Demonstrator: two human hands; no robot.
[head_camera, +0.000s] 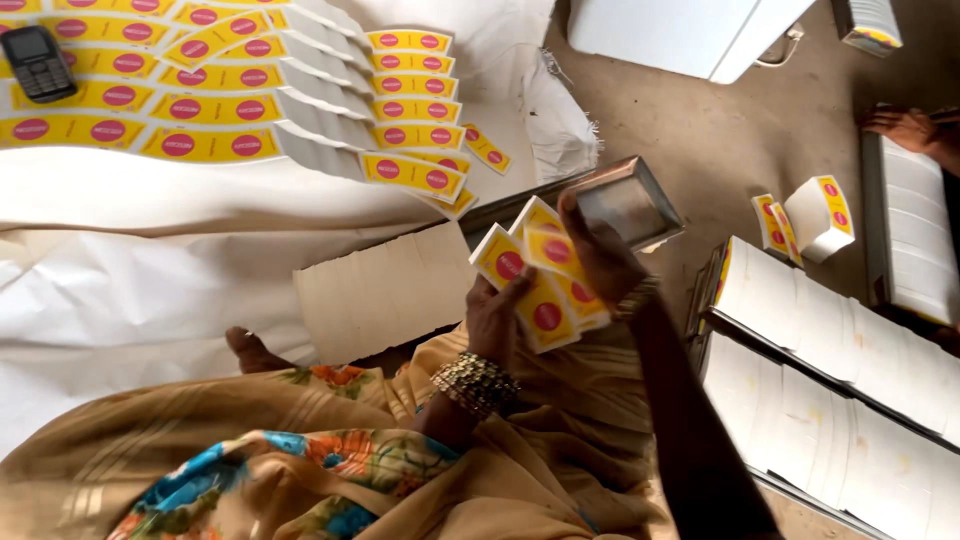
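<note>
We saw the left hand (492, 318) with its grip closed on a fan of yellow labels (540, 275), right hand (603, 255) pinching the fan's top edge, both just right of the white card stack (385, 290), mobile phone (37, 62) far up-left.

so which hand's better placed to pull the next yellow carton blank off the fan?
Probably the right hand: it sits on top of the fanned yellow blanks, fingers over their upper edges. The left hand grips the fan from below, thumb across it, so it is busy supporting.
</note>
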